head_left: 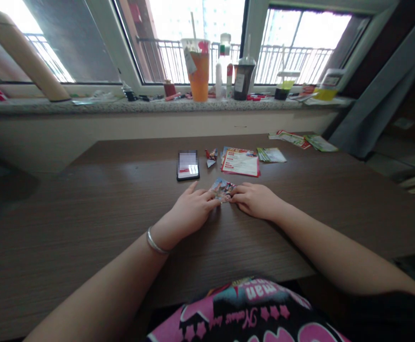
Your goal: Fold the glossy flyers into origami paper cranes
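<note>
wood-grain surface (pixel 86 213), near middle: small printed card (pixel 222 189), long axis approx left-right, betw left hand (pixel 192 209) & right hand (pixel 254 200), both flat, fingertips on it, grip unclear.

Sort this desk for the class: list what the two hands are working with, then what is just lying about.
Being handled: the left hand and right hand, both touching a small, colourful folded paper.

Lying about: a smartphone, a small folded red-and-white paper, red-printed leaflets, green leaflets, an orange drink cup.
</note>
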`<state>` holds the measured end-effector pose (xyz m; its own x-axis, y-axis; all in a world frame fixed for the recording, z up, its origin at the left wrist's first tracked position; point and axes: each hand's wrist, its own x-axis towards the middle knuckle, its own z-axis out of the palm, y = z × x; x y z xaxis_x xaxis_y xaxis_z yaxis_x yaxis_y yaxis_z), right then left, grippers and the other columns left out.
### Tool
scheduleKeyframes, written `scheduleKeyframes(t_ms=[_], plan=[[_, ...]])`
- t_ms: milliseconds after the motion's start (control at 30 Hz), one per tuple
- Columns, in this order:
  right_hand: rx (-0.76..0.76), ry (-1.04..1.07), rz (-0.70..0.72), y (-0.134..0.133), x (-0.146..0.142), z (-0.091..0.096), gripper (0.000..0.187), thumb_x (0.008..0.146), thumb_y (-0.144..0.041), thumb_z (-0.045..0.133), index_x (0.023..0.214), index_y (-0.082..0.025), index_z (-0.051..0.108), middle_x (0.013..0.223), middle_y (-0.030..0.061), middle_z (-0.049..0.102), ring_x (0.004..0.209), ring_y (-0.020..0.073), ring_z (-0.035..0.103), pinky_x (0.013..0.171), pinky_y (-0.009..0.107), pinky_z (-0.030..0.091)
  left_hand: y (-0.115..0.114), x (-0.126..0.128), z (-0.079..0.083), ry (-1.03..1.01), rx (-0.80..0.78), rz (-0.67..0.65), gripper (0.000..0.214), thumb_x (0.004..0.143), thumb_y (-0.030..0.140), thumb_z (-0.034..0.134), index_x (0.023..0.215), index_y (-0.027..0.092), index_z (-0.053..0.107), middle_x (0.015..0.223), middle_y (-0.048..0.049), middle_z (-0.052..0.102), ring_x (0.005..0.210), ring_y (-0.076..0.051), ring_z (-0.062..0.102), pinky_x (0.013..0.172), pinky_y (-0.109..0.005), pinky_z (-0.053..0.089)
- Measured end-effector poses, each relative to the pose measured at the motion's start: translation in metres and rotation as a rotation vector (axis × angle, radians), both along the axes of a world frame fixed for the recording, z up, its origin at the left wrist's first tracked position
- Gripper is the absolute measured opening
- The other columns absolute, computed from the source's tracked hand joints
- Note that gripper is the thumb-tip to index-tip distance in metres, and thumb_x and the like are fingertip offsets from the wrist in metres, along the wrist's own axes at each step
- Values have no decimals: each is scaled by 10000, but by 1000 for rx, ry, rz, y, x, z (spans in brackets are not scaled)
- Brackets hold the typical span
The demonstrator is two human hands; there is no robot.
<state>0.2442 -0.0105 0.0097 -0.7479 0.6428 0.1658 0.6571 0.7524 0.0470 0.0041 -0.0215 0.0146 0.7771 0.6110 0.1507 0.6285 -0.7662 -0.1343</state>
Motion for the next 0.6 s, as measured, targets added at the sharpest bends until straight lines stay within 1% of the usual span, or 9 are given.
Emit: scheduleKeyframes(t_ms=[100,167,333,467,600], plan=[[-3,2,5,1,0,0,318,937,-245,434,1135,-255,682,1155,60,659,981,221,581,843,344,473,1,-5,1,11,-15,9,392,881,96,476,1205,286,590,1198,-47,636,1073,-239,605,1082,-578,272],[-9,3,3,1,0,0,316,936,-241,435,1129,-262,684,1152,53,661,981,218,582,840,342,473,3,-8,0,14,-29,15,399,880,80,475,1192,299,593,1195,-40,638,1058,-233,613,1074,-576,285],[-18,8,7,2,1,-1,307,933,-241,448,1125,-256,687,1157,56,660,986,212,579,859,338,465,6,-14,-1,13,-94,34,451,893,52,429,1225,321,571,1236,-43,614,1104,-236,598,1041,-548,338],[-20,22,10,3,2,-2,309,929,-234,454,1131,-263,687,1149,47,665,989,211,577,864,336,464,6,-16,5,47,-148,76,458,895,52,399,1221,317,582,1219,-44,616,1096,-232,597,1034,-508,353],[-23,16,8,3,3,-3,304,930,-234,449,1108,-260,694,1141,39,667,986,212,575,866,337,465,6,-17,9,74,-176,90,447,875,55,418,1192,313,601,1178,-37,625,1073,-223,596,1033,-468,352]])
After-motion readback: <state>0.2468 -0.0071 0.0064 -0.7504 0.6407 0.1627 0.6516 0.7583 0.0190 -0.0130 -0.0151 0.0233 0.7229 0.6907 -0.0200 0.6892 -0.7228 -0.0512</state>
